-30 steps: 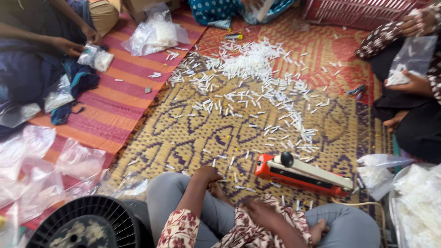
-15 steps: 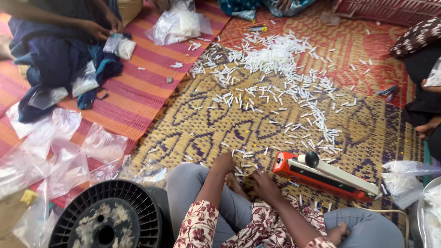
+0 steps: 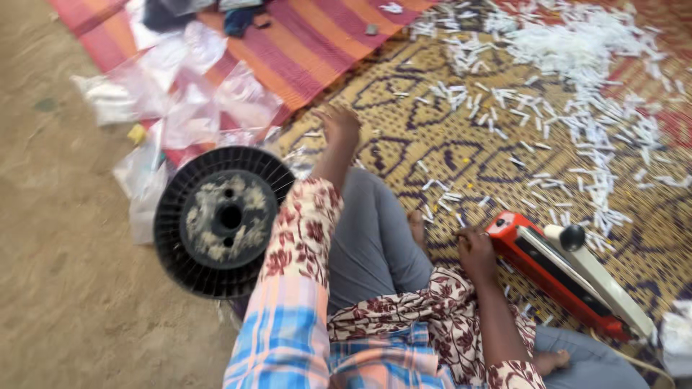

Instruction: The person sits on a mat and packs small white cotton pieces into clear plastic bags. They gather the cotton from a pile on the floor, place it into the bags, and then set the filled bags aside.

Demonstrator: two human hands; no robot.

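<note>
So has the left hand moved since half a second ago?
Yes. The left hand has reached forward, away from the red sealer, toward the clear plastic bags.

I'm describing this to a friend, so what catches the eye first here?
A scatter of small white pieces covers the patterned mat at upper right. A black spool stands at lower left beside the left arm. A red sealer lies lower right, with the right hand at its near end.
</note>
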